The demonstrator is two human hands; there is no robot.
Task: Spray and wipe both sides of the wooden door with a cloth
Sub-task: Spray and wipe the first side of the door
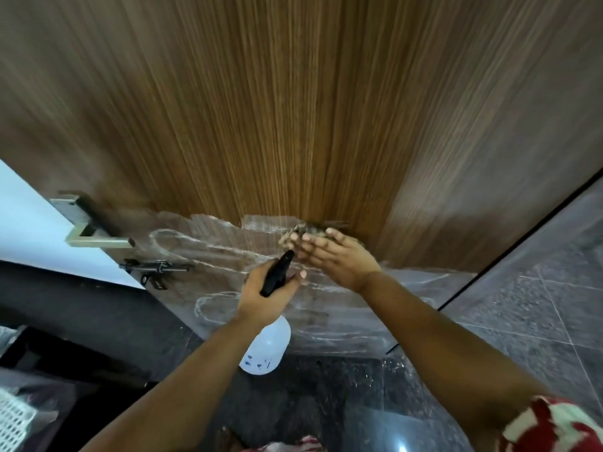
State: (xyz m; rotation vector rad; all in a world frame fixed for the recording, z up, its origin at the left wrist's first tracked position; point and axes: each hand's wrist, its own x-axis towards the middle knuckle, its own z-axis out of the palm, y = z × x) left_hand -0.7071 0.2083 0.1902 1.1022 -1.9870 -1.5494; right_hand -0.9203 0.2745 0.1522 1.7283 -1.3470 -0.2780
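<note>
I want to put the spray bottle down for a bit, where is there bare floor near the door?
Bare dark floor lies between the two forearms, below the door bottom, and grey tiles lie right of the door edge. The left is crowded: a white basket and dark furniture. The left hand holds the spray bottle.

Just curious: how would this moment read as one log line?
left hand grips spray bottle | right hand presses cloth on door
</note>
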